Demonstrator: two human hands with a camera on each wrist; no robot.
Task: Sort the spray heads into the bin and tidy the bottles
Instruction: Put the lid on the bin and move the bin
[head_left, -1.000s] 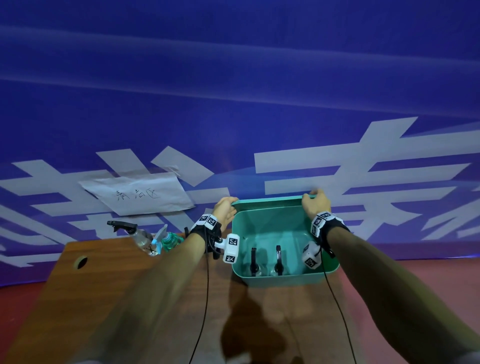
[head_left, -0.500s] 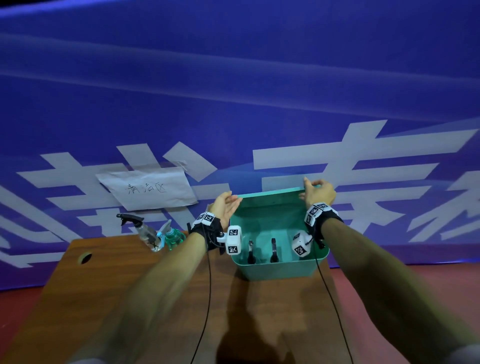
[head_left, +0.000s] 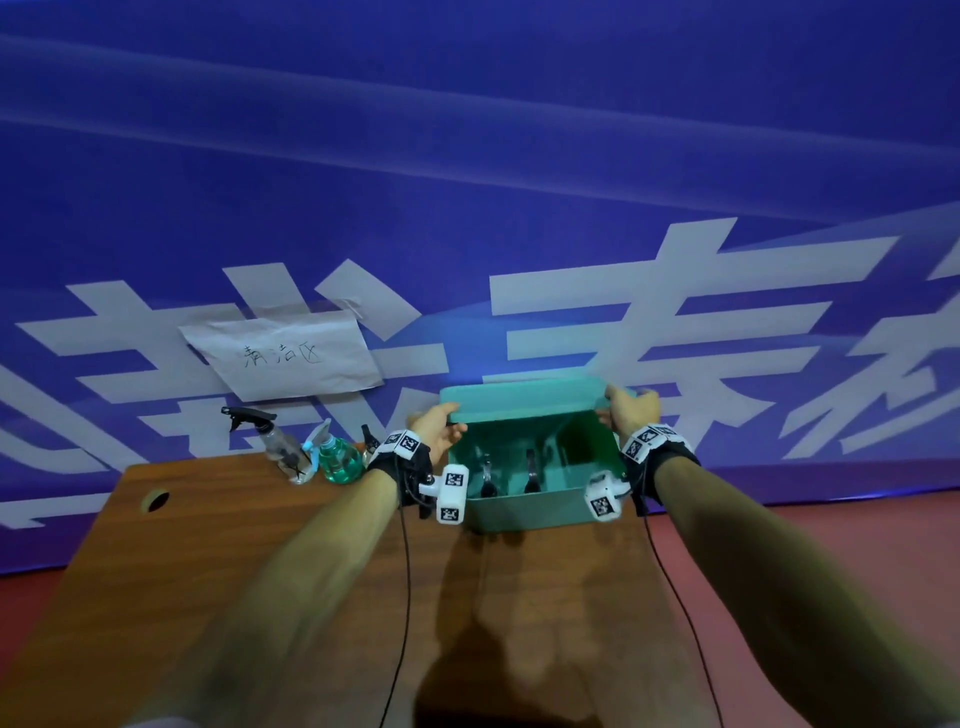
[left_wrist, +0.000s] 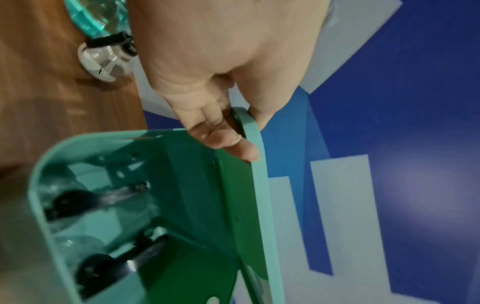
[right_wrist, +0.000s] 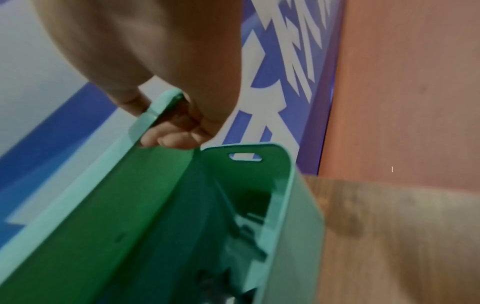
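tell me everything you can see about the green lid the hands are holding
The flat teal-green plastic lid has rounded corners and a paler raised rim. It is tilted up over the far side of the matching teal plastic bin, its near edge raised so the bin is open. The left hand pinches its left end, the right hand its right end; nothing else visibly touches it.

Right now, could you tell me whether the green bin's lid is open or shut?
Open: both hands hold the lid raised at its corners, above the bin.
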